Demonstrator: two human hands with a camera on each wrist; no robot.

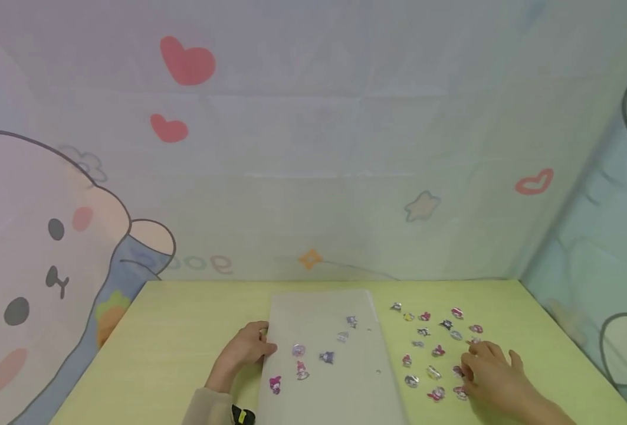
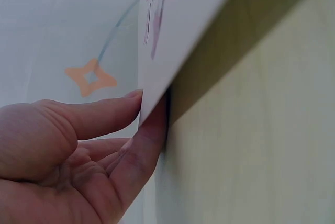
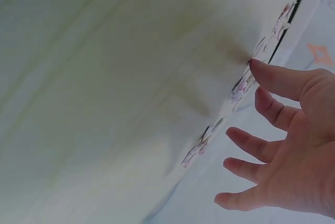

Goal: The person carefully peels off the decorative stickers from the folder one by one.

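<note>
My left hand [image 1: 245, 349] pinches the left edge of a white sheet [image 1: 345, 392], thumb on top and fingers underneath. In the left wrist view that edge of the sheet [image 2: 172, 41] is lifted off the table. Several small cartoon stickers lie on the sheet, among them a dark purple one [image 1: 275, 385], a pink one [image 1: 302, 370] and a violet one [image 1: 326, 357]. My right hand [image 1: 496, 378] hovers low over loose stickers on the right. In the right wrist view its fingers [image 3: 251, 141] are spread, with the thumb close to the stickers [image 3: 241, 88]; contact is unclear.
The pale yellow table [image 1: 186, 330] carries the sheet at its middle. Loose stickers, such as a pink one [image 1: 436, 394] and a round one [image 1: 411, 381], are scattered right of the sheet. A printed cloth [image 1: 292, 147] hangs behind the table.
</note>
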